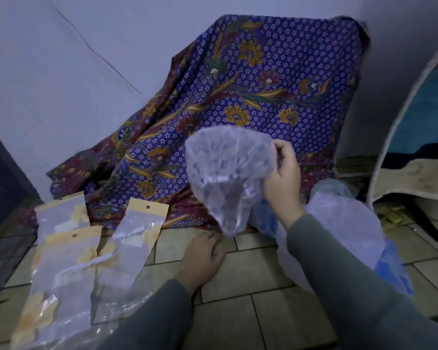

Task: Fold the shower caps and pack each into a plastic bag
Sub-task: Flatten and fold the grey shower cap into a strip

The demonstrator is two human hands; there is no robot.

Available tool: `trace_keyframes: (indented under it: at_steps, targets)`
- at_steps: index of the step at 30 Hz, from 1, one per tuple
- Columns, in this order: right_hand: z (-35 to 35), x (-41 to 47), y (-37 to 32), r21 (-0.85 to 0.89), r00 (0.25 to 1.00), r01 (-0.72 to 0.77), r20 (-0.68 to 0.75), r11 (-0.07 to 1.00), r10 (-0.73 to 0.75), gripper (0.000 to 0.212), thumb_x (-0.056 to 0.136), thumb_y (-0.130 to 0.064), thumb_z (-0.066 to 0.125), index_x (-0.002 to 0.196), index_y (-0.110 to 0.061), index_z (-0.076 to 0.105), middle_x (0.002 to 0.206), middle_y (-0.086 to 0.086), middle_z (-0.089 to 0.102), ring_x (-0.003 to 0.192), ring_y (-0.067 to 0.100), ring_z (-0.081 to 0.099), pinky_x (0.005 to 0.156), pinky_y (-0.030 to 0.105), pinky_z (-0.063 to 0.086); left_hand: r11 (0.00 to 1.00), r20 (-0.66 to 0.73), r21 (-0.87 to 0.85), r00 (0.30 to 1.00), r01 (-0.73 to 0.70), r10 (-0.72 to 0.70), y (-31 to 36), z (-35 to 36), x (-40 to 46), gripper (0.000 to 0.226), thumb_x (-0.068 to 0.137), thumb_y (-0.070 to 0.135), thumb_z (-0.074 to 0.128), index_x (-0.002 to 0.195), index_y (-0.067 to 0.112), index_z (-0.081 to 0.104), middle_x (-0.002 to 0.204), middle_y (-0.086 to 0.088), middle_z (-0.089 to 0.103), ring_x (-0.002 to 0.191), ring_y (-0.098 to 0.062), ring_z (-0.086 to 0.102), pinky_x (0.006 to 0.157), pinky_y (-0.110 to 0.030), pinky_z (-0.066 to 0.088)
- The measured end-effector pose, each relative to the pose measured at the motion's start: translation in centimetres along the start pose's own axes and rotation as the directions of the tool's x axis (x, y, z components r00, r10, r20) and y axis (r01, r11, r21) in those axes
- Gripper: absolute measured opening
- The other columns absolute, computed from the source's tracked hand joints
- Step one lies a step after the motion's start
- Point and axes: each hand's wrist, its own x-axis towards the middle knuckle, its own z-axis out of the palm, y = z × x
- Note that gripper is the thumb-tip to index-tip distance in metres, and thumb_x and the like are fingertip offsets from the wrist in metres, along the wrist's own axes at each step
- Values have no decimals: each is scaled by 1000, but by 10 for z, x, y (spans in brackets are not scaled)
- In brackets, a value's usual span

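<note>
My right hand [283, 176] holds a clear, crinkled shower cap [228, 173] up in the air, pinching its right edge; the cap hangs down to a point near the floor. My left hand [202, 256] rests on the tiled floor just below the cap's lower tip, fingers loosely curled, holding nothing. Several clear plastic bags with yellow header cards [137, 238] lie on the floor at the left, some with folded contents inside. More clear and blue-patterned shower caps [352, 223] are heaped on the floor at the right, partly behind my right arm.
A purple floral batik cloth [263, 84] drapes over something against the wall straight ahead. A rug or mat [420, 122] leans at the right. A dark panel [0, 185] stands at the far left. Beige floor tiles [250, 274] lie between my arms.
</note>
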Motion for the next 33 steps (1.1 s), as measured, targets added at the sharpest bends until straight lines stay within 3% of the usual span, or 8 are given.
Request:
trace_keyframes:
  at_steps: [2, 6, 10, 16, 22, 26, 29, 33]
  targets:
    - [3, 2, 19, -22, 952, -301, 53, 953, 302, 11, 96, -12, 48, 102, -14, 57, 94, 3, 62, 81, 10, 54, 67, 23, 42, 967, 26, -230, 994, 107, -104, -1, -14, -1, 11, 94, 29, 51, 94, 23, 60, 97, 3, 62, 99, -18, 60, 80, -25, 44]
    - [3, -24, 67, -205, 751, -617, 136, 760, 647, 20, 97, -14, 38, 104, -14, 57, 99, 10, 61, 84, 19, 56, 70, 26, 41, 630, -53, -733, 902, 256, -428, 6, -41, -2, 27, 102, 31, 38, 93, 25, 62, 93, 0, 67, 92, -22, 64, 82, -37, 51]
    - [4, -53, 83, -127, 648, -724, 210, 678, 732, 77, 89, -73, 17, 120, -16, 59, 122, 6, 61, 116, 24, 54, 104, 41, 38, 533, -34, -822, 917, 201, -398, 11, -55, 10, 44, 99, 51, 27, 99, 32, 67, 102, 5, 69, 97, -11, 62, 84, -32, 49]
    - [-9, -77, 102, -230, 782, -459, 354, 858, 513, 37, 79, -57, 64, 105, -32, 56, 108, -10, 57, 103, 6, 52, 90, 28, 41, 610, -83, -772, 922, 180, -377, 12, -40, 16, 14, 85, 25, 69, 97, 20, 63, 89, 1, 69, 86, -21, 66, 77, -30, 53]
    - [-31, -65, 133, -654, 819, -175, 318, 736, 478, 37, 87, -54, 56, 73, -19, 52, 101, 2, 52, 81, 20, 55, 76, 32, 43, 844, -222, -468, 889, 263, -400, 13, -41, 19, 27, 79, 46, 70, 78, 23, 58, 75, 6, 64, 71, -11, 59, 64, -29, 46]
    - [-28, -47, 126, -672, 746, -176, 386, 720, 543, 17, 89, -31, 58, 103, -21, 57, 119, 9, 55, 104, 28, 57, 83, 30, 41, 840, -92, -501, 952, 209, -291, 19, -51, 30, 12, 88, 31, 58, 95, 23, 63, 98, 4, 65, 91, -11, 58, 76, -25, 44]
    - [-20, -36, 109, -632, 707, -99, 499, 768, 502, 73, 78, -21, 64, 144, -21, 32, 141, 8, 44, 125, 26, 46, 101, 37, 41, 883, -86, -433, 967, 179, -238, 23, -67, 34, 10, 95, 19, 53, 97, 25, 60, 90, 12, 63, 82, -8, 57, 70, -20, 42]
    - [-9, -32, 81, -439, 774, 46, 584, 897, 246, 76, 81, -20, 60, 148, -24, 25, 145, 2, 31, 133, 21, 32, 107, 39, 34, 956, -131, -287, 986, 65, -107, 23, -87, 39, 18, 94, 13, 53, 92, 29, 62, 94, 6, 63, 88, -11, 57, 72, -24, 38]
